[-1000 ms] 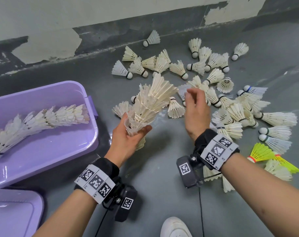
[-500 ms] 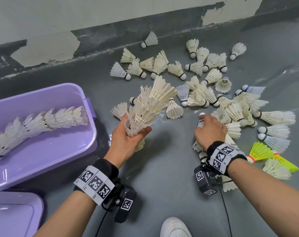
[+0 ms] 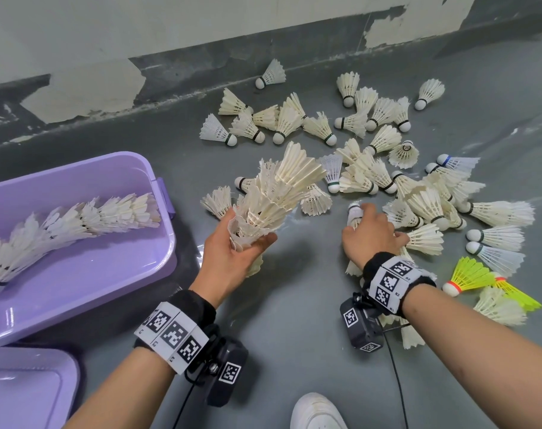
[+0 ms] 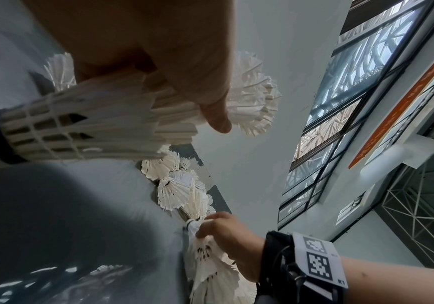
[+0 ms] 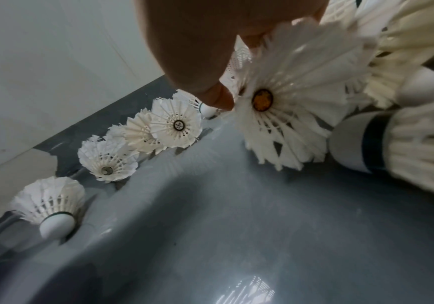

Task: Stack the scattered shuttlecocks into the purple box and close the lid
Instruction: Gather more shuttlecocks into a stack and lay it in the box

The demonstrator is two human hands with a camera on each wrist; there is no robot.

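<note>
Our left hand (image 3: 232,258) grasping nested shuttlecock stack (image 3: 275,193) tilted toward 1 o'clock, our right hand (image 3: 371,233) pinching a white shuttlecock (image 3: 354,212) on the floor, scattered shuttlecocks (image 3: 387,168) at 1 o'clock, purple box (image 3: 77,274) at 9 o'clock holding a stacked row (image 3: 71,221), lid (image 3: 25,388) at 7 o'clock.

The head view looks steeply down from above at the grey floor (image 3: 294,320), taking in both forearms and the wall's foot along its far edge. The left wrist view sits close under the left hand (image 4: 158,51), facing up toward wall and windows (image 4: 353,102). It shares the right hand (image 4: 231,236) with the head view, while the right wrist view skims low across the floor toward the wall.
</note>
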